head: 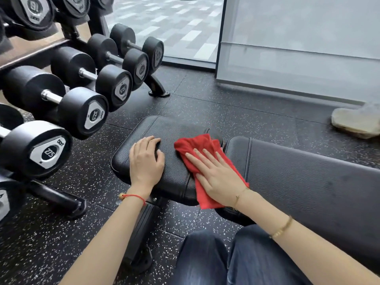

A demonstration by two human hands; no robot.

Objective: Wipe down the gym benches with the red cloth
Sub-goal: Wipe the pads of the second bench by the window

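A: Head view — where's the red cloth [202,161]?

B: Spread on the black seat pad [170,130] of the gym bench, its edge hanging over the near side at about 5 o'clock from the pad's middle. The right hand [216,175] presses it flat, fingers straight and together.

A: And the left hand [146,161]?

B: Resting on the pad at 9 o'clock from the cloth, fingers curled over the leather, holding nothing. The long back pad [308,177] runs off toward 3 o'clock; a dumbbell rack [67,95] stands at 10 o'clock.
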